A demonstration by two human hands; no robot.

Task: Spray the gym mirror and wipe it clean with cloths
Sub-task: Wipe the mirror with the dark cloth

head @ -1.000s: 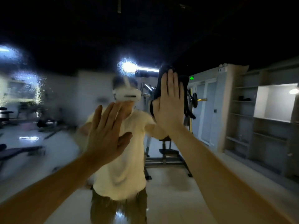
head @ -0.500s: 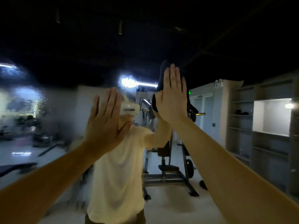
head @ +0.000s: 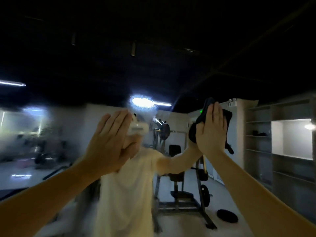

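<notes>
2 arms raised, palms toward mirror [head: 68,127]. Right hand [head: 212,132] flat, fingers straight and together, pointing up, pressing dark cloth [head: 228,115] on glass right of centre. Cloth long axis near vertical; top edge above fingertips, tail hanging below-right of hand. Left hand [head: 111,141] flat, fingers straight, tilted right; cloth beneath it: cannot tell. Glass hazy on left. Reflected: weight machine [head: 181,168], shelves [head: 259,134].

The single view is taken from the wearer's head, faced straight at the mirror [head: 56,130] and held close to it.
</notes>
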